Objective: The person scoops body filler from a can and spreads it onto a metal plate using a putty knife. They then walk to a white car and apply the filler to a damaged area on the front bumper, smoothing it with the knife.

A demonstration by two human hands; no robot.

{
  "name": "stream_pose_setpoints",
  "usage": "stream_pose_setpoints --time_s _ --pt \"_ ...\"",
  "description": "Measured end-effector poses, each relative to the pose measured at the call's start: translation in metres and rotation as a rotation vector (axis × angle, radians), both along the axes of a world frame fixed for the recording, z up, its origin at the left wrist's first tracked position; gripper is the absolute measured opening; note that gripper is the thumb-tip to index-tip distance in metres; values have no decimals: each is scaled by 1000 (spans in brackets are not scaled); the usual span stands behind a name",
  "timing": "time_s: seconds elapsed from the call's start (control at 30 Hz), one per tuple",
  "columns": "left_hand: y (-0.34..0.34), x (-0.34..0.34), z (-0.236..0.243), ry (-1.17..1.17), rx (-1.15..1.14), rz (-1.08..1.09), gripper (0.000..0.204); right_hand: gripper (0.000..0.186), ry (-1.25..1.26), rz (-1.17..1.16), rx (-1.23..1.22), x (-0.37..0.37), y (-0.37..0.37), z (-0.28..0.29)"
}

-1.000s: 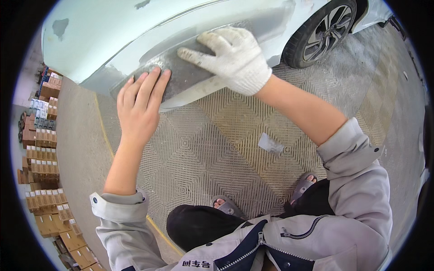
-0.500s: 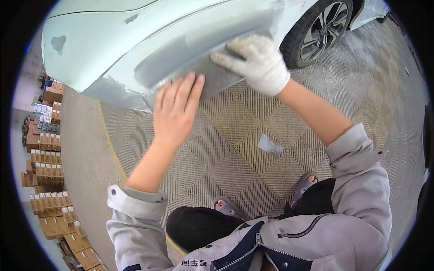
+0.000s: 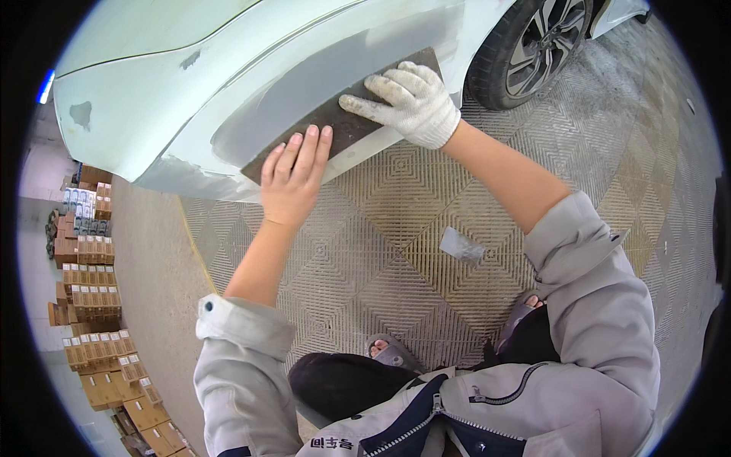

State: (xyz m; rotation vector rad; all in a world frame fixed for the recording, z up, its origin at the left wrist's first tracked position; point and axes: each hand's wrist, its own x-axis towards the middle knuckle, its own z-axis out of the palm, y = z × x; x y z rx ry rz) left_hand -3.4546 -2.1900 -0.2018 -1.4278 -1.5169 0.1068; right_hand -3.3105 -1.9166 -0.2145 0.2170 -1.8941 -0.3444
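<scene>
You press your bare left hand (image 3: 293,179) and gloved right hand (image 3: 407,103), fingers flat and close together, on the long sanding board (image 3: 343,126), spreading pressure evenly over the car panel's (image 3: 228,91) grey primer patch (image 3: 297,95).

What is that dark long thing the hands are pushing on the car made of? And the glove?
The sanding sheet looks like stiff abrasive paper: dark brown, matte, grainy, lying flat on the car panel. The glove on the right hand looks like knitted cotton: white, ribbed, dusty. The left hand is bare.
</scene>
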Motion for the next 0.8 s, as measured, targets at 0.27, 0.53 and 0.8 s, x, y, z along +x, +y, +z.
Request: stream_pose_setpoints --time_s 0.27,0.53,0.8 --pt "16 60 4 -300 -85 2 54 49 -235 -78 -85 53 2 16" --pt "3 54 127 -204 -91 -9 58 50 -114 -118 -162 44 -11 93" --pt "-35 17 67 -139 -18 11 54 46 -43 -31 -154 13 -45 49"
